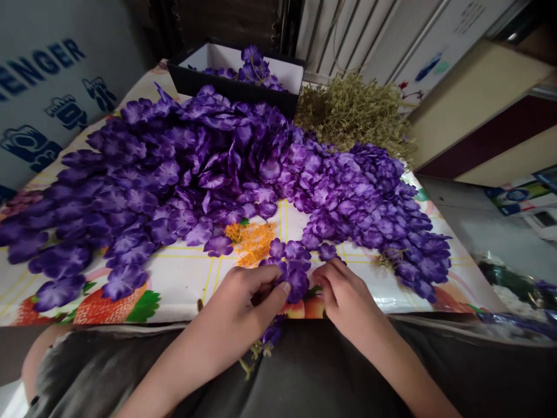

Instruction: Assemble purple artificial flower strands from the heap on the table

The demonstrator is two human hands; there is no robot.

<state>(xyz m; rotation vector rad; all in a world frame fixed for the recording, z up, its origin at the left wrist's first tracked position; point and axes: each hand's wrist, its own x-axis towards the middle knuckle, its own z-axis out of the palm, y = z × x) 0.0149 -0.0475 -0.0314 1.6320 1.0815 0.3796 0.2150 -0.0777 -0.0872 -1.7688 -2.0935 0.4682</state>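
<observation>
My left hand is closed around a small cluster of purple artificial flowers at the front edge of the table, thumb pressed against the petals. Below that hand, a bit of purple petal and a green plastic stem hang over my lap. Just right of the cluster, my right hand has its fingertips drawn together in a pinch; what is between them is hidden. A single purple flower lies right beyond those fingertips. Small orange sprigs lie on the tablecloth beyond my left hand.
Large heaps of purple cloth petals and smaller purple flowers cover much of the fruit-patterned tablecloth. Behind them stand a black box with purple flowers inside and a pile of greenish plastic stems. A printed carton stands at left.
</observation>
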